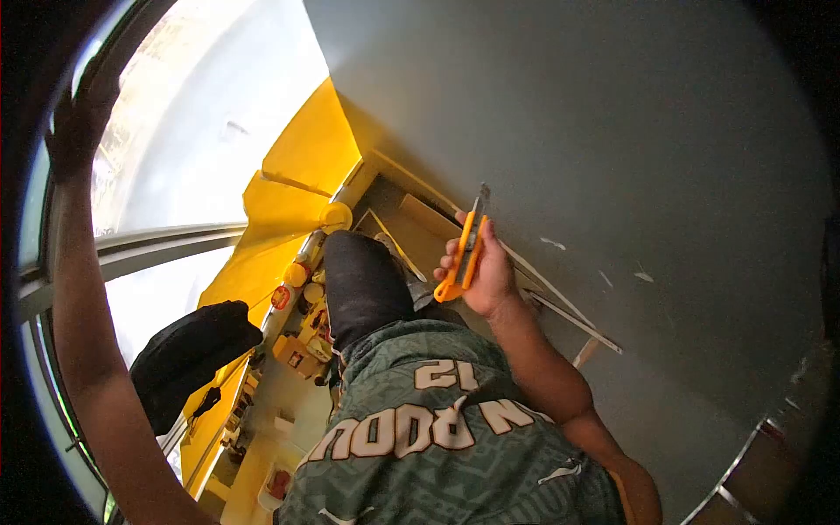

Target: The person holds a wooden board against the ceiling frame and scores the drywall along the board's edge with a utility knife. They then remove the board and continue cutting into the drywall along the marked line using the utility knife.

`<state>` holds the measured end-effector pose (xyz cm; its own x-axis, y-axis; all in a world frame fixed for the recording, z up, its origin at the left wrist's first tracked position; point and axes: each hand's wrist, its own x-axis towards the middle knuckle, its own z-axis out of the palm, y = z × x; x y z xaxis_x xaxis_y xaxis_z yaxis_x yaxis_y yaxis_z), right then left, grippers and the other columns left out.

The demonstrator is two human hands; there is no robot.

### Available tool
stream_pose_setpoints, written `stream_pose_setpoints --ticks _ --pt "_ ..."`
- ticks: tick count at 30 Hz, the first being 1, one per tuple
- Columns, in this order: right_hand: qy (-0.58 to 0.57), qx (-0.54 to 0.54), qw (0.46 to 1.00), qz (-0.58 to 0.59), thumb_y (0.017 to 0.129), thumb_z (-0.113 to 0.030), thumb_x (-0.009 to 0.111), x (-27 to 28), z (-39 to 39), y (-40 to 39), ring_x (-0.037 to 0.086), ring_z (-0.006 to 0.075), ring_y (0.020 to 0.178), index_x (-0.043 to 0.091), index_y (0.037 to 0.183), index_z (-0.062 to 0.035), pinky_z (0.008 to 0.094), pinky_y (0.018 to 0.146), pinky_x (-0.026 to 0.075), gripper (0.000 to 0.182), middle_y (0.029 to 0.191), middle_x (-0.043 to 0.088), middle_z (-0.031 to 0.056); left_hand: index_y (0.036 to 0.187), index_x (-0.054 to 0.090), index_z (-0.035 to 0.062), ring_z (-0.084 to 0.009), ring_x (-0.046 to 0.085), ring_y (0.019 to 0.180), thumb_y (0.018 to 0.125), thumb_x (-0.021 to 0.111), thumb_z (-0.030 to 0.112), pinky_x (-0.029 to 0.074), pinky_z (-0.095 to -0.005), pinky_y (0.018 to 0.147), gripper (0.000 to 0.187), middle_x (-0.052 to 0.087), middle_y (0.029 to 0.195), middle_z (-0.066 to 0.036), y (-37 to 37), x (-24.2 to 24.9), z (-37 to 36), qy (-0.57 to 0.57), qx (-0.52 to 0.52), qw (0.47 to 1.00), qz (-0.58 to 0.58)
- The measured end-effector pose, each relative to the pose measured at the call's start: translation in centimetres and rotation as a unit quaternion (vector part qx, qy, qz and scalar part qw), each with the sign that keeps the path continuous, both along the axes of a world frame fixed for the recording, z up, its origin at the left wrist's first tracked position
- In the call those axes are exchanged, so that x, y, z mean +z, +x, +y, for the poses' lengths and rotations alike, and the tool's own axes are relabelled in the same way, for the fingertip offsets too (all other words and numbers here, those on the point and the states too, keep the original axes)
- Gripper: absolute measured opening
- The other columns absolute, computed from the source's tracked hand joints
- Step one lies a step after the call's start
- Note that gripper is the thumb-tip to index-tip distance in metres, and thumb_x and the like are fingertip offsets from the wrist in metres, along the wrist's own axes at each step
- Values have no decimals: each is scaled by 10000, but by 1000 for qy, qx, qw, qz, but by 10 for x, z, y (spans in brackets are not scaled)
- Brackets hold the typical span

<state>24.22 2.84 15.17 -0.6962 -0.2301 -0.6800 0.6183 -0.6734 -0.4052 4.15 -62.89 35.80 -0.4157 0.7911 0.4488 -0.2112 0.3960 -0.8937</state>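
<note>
My right hand [490,276] is closed round an orange utility knife [475,245], held in front of the grey wall. The knife points away from me, and a length of its blade shows past the orange body. Far to the left, my left arm is raised, and my left hand [80,127] is up against the dark window frame [131,44]. Its fingers look spread, though the hand is dark and its contact with the frame is hard to make out.
Yellow sheeting [306,149] lines the lower window. A black cloth item [188,359] hangs near my left arm. Below are a cardboard box [296,357], several small containers and a yellow roll [336,216]. Thin strips [573,322] lie by the wall; a metal frame [726,481] stands lower right.
</note>
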Motion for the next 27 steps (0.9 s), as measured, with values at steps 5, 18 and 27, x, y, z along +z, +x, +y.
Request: stream_pose_setpoints --ticks 5,18,27 --pt "49 82 994 54 1071 -501 448 -7 11 -2 627 202 738 500 1373 -110 418 716 543 497 891 623 93 1512 447 298 -175 728 1007 913 672 594 630 -306 692 704 593 1428 0 -1 -12 -4 50 183 981 -31" --pt "52 64 986 146 1073 -373 479 55 13 -5 602 179 538 520 1346 -97 378 532 565 390 835 610 91 1578 398 309 -117 385 1479 935 552 690 374 -470 1158 763 315 1672 77 33 26 147 172 524 832 -64" --pt "215 93 924 302 1071 -519 455 82 10 -18 490 113 572 433 1475 -126 335 570 479 564 771 526 25 1606 251 249 -200 248 1558 965 545 604 130 -512 1275 789 260 1695 -23 22 1 71 257 8 965 -56"
